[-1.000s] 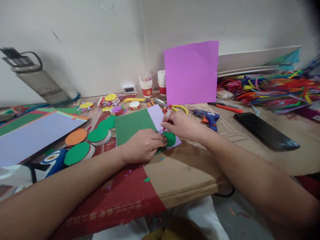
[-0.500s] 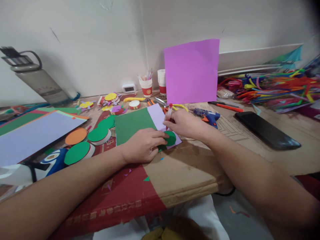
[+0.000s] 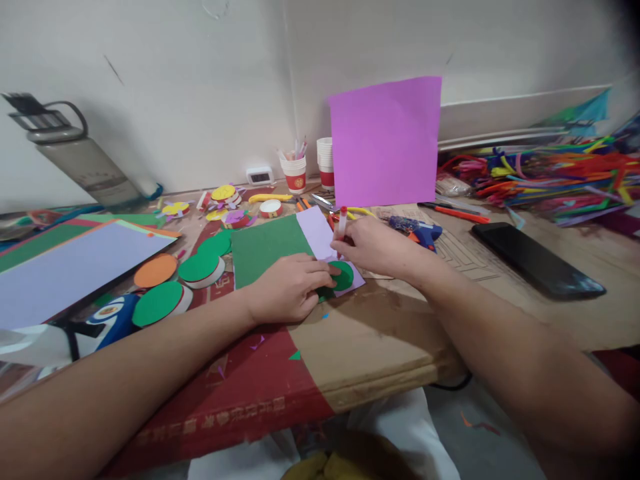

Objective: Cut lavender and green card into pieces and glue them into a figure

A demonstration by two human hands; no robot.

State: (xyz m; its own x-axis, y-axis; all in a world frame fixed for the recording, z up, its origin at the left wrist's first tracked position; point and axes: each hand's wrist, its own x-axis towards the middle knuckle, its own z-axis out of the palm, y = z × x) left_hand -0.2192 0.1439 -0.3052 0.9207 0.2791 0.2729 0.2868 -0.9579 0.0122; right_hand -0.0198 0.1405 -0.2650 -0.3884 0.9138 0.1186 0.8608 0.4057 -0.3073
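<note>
A green paper circle (image 3: 343,275) lies on a lilac paper sheet (image 3: 316,233), near its front corner. My left hand (image 3: 287,288) rests on the circle's left side with its fingers stretched out, pressing it down. My right hand (image 3: 373,245) is closed around a red pen (image 3: 342,225) with a clear barrel, held upright; its tip is at the circle's upper edge. A dark green sheet (image 3: 267,247) lies partly over the lilac one, to the left, and runs under my left hand.
Green-topped round boxes (image 3: 159,303) and an orange disc (image 3: 156,270) lie left. Behind are paper cups (image 3: 295,175), an upright purple sheet (image 3: 385,143) and a blue glue gun (image 3: 425,235). A black phone (image 3: 537,260) lies right, and a grey bottle (image 3: 83,163) stands far left.
The view has shifted slightly. Both hands keep nearly the same places, and the pen tip stays by the circle's upper edge.
</note>
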